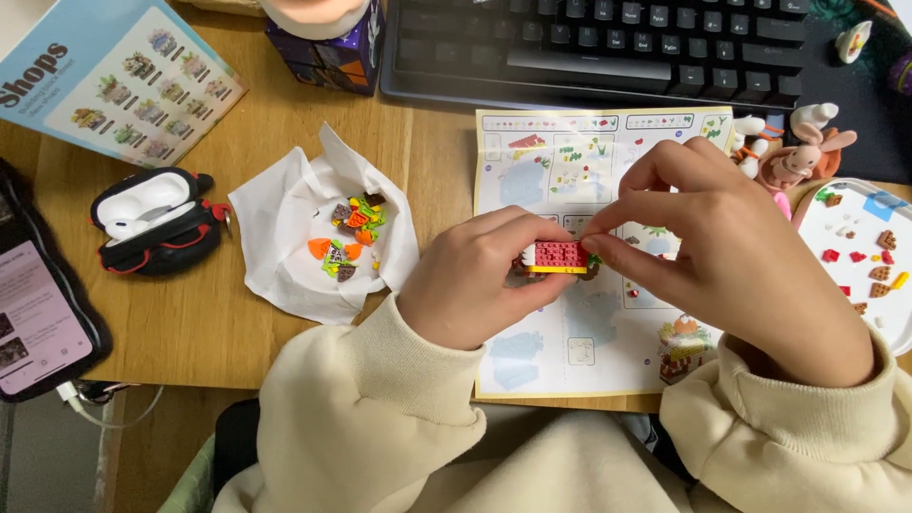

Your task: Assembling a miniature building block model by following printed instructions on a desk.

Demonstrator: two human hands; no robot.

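A small brick model (559,256), red on top with a yellow base, is held between both hands above a printed instruction sheet (541,161). My left hand (475,280) grips its left end. From the right, the fingertips of my right hand (731,252) pinch its top right edge. Both arms wear cream sleeves. The underside of the model is hidden by fingers.
A white tissue (275,218) holds several small orange, green and brown pieces (350,237). A white dish (836,256) at right holds loose red and brown pieces. A black keyboard (608,47), earbud case (152,223), phone (33,318), booklet (114,71) and rabbit figure (803,157) surround them.
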